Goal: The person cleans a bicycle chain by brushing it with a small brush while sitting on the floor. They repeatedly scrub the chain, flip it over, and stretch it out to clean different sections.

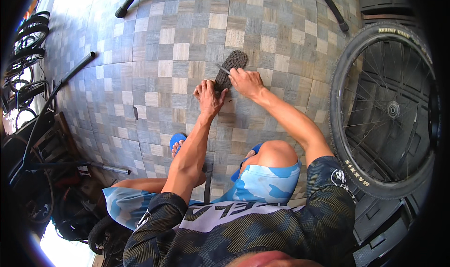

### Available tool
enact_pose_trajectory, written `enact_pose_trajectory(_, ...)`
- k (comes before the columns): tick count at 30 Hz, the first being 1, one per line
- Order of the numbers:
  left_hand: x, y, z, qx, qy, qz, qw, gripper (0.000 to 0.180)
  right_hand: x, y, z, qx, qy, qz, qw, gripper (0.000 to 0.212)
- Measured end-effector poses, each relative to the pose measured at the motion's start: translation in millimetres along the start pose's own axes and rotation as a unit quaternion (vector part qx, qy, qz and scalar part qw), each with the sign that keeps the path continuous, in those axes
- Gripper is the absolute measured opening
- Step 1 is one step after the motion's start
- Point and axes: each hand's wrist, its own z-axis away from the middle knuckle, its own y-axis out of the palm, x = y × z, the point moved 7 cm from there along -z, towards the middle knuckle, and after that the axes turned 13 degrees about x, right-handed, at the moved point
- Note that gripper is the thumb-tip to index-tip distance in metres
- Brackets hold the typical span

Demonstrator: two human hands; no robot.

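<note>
On the tiled floor in front of me lies a dark brown, oblong piece with knobby, chain-like rows (pixel 234 60), slanting away to the right. My left hand (pixel 209 97) grips its near end, with the thumb and fingers bent against its edge. Over its right side, my right hand (pixel 245 82) pinches a thin grey metal tool (pixel 222 69). The tool's pointed end crosses above the piece toward the left. Fingers hide the tool's other end, so its exact kind does not show.
A bicycle wheel with a knobby black tire (pixel 335 107) lies at the right over dark cases (pixel 370 239). Black stand legs (pixel 75 72) reach in from the left, and others at the top. Bikes and tires (pixel 30 46) line the far left. My blue slippers (pixel 177 139) are close by.
</note>
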Motion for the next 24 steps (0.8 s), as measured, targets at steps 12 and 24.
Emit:
enact_pose_trajectory(12, -1, -4, -3, -0.006, 0.005, -0.005, 1.0, 0.054, -66, -39, -41, -0.071, 0.091, -0.021, 0.993, 0.032)
enact_pose_trajectory(24, -3, -3, -5, 0.002, 0.017, 0.007, 1.0, 0.055, -49, -35, -49, -0.052, 0.074, 0.04, 0.995, 0.029)
